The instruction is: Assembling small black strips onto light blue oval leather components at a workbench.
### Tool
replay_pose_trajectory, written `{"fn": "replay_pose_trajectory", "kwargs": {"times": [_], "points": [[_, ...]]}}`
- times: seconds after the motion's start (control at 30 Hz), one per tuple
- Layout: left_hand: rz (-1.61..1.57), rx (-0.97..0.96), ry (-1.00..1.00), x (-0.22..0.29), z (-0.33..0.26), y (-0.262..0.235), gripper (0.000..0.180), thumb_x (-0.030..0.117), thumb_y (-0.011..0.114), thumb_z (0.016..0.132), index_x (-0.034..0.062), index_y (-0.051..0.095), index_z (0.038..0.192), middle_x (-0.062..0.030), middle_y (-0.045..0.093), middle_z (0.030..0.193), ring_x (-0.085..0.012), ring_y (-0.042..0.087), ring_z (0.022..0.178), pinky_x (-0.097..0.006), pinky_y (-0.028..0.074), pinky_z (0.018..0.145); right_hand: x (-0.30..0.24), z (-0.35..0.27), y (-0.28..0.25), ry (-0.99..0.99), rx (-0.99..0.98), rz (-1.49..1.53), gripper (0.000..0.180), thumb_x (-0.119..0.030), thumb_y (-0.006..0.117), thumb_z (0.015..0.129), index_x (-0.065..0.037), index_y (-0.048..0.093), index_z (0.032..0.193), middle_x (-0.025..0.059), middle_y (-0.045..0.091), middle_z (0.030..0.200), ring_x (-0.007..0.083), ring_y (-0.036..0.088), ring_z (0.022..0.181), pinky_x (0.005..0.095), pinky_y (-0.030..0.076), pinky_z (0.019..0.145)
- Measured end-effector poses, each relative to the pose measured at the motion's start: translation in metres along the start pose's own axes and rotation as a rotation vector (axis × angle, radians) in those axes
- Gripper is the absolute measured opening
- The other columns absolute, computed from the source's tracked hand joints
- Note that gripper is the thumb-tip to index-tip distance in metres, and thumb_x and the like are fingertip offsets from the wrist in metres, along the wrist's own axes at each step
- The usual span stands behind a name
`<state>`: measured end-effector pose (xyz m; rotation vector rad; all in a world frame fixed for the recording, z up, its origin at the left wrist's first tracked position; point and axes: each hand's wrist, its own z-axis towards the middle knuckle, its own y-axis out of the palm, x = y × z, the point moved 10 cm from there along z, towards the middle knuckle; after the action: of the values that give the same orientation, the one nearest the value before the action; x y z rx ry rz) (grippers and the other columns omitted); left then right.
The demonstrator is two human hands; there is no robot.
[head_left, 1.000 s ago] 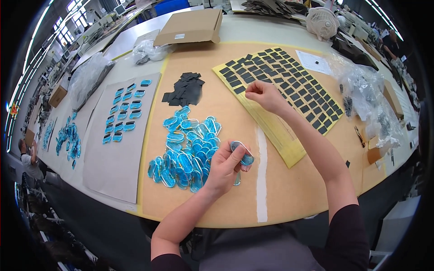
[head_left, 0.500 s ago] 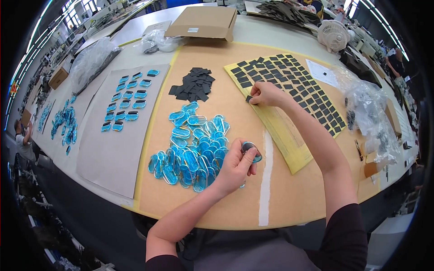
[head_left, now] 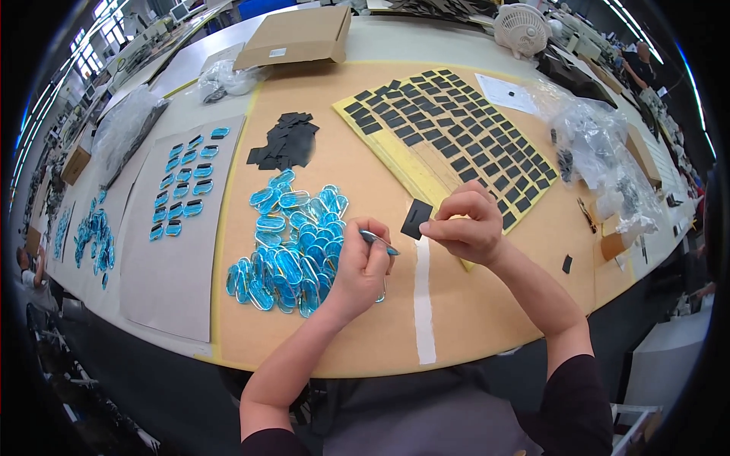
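Note:
My left hand is closed on an oval blue piece with a shiny rim, seen nearly edge-on. Between the thumb and fingers of my right hand is a black rectangular patch, raised just right of that piece and apart from it. Left of my left hand lies a heap of oval blue pieces, with a pile of dark patches behind it. Rows of black patches lie on a yellow board beyond my right hand.
On the left, a grey sheet bears rows of blue pieces with black parts. A cardboard box and a white fan stand at the back. Clear plastic bags, cutters and a loose black patch lie rightward.
My right hand has lifted a black patch off the yellow board and brought it nearer my left hand. The blue piece in my left hand has turned edge-on. The view has shifted.

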<state>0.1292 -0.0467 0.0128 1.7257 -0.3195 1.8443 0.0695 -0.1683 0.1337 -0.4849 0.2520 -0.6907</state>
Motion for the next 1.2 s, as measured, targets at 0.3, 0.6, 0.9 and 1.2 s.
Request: {"fn": "replay_pose_trajectory", "kwargs": {"times": [0.3, 0.6, 0.9, 1.2], "points": [[0.055, -0.169, -0.075, -0.007, 0.000, 0.025, 0.012, 0.005, 0.037, 0.100, 0.0069, 0.035, 0.111, -0.0046, 0.047, 0.089, -0.0072, 0.045, 0.065, -0.021, 0.039, 0.058, 0.053, -0.102, 0.065, 1.365, -0.063, 1.097, 0.015, -0.013, 0.075, 0.083, -0.006, 0.062, 0.086, -0.0006, 0.063, 0.079, 0.0050, 0.055, 0.066, 0.0187, 0.043, 0.060], [0.066, -0.234, -0.199, -0.021, -0.001, 0.030, 0.029, 0.005, 0.037, 0.100, 0.0049, 0.031, 0.128, -0.0035, 0.048, 0.096, -0.0060, 0.043, 0.068, -0.021, 0.039, 0.059, 0.042, -0.132, 0.087, 1.544, -0.215, 1.332, 0.018, -0.018, 0.077, 0.081, -0.009, 0.062, 0.083, -0.0028, 0.058, 0.071, 0.0055, 0.049, 0.062, 0.0193, 0.038, 0.057], [0.138, -0.341, -0.209, -0.022, -0.007, 0.040, 0.046, 0.006, 0.038, 0.099, 0.0049, 0.025, 0.143, -0.0025, 0.045, 0.102, -0.0060, 0.042, 0.074, -0.020, 0.040, 0.064, 0.036, -0.135, 0.088, 1.540, -0.341, 1.337, 0.017, -0.015, 0.078, 0.080, -0.008, 0.062, 0.080, -0.0020, 0.060, 0.071, 0.0052, 0.048, 0.060, 0.0196, 0.037, 0.055], [0.186, -0.401, -0.191, -0.017, -0.009, 0.045, 0.052, 0.007, 0.040, 0.099, 0.0040, 0.021, 0.147, -0.0022, 0.042, 0.100, -0.0062, 0.043, 0.074, -0.021, 0.041, 0.065, 0.033, -0.137, 0.089, 1.515, -0.435, 1.364, 0.018, -0.016, 0.080, 0.077, -0.008, 0.064, 0.077, -0.0025, 0.062, 0.071, 0.0051, 0.051, 0.061, 0.0196, 0.039, 0.056]]}}
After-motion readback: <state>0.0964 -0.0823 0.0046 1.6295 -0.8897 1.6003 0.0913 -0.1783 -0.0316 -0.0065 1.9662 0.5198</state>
